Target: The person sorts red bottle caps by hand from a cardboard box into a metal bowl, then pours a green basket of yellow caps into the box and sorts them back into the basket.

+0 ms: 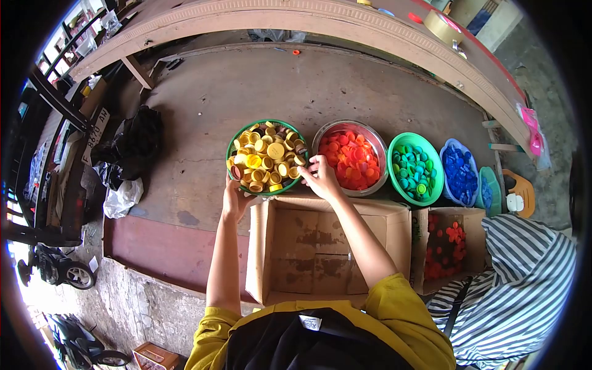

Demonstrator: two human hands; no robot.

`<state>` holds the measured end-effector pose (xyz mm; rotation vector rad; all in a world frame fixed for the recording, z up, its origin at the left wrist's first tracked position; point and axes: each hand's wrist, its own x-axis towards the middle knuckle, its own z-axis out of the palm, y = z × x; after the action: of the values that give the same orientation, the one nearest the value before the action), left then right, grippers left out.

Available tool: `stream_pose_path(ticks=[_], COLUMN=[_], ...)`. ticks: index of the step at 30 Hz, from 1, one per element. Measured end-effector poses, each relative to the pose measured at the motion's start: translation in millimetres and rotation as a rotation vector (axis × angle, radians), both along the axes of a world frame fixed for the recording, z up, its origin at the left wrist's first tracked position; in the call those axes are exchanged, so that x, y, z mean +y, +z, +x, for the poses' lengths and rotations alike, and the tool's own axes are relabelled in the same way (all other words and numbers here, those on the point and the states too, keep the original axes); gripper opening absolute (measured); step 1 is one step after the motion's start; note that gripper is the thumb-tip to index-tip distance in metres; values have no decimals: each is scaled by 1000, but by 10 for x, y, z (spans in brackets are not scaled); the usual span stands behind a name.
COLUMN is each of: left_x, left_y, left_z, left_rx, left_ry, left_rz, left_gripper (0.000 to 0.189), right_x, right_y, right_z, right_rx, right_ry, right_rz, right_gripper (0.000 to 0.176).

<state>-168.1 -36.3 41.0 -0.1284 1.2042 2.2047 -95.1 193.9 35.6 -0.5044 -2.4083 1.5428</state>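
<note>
Basket (265,121) of yellow caps (265,157) is held at its near rim from both sides: the left hand (236,198) is clasped under its left edge, the right hand (320,177) curled over its right edge, both equally close.

Bowls (229,151) stand in a row on the table (277,86) — two boxes (308,246) just before them.

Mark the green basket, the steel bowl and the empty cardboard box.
green basket (229,154), head view, on its left rim.
steel bowl (349,123), head view, on its far rim.
empty cardboard box (302,246), head view, on its bare inner bottom.
</note>
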Motion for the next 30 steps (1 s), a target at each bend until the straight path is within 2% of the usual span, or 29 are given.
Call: stream_pose_path(ticks=[3,6,10,11,13,16,19,25,30], left_x=[-4,43,71,63,70,130,90,98,117], left_y=[-98,-162,-264,-310,-290,-186,-332,-264,-73], left_z=[-39,-31,-31,-57,-63,-21,-102,-83,-113], left_rx=[-22,-69,-14,-21,-38,-24,-71,-41,-23], left_ry=[-32,-47,-17,-31,-21,59,37,77,110], left_rz=[79,30,69,75,79,61,132,91,72], left_gripper=[59,62,55,53,53,53,57,57,58], right_x=[-57,-65,-81,-47,-17,9,11,-23,-33], right_y=[134,94,121,126,39,184,258,265,468], right_z=[-2,-32,-43,-34,-44,65,99,54,-6], right_rx=[-82,-139,-106,-158,-118,-188,-215,-146,-105], right_ry=[18,48,52,73,70,132,153,144,139], right_rz=[-146,-194,-242,-205,43,-49,-152,-254,-164], right_gripper=[64,73,72,72,73,75,76,75,70])
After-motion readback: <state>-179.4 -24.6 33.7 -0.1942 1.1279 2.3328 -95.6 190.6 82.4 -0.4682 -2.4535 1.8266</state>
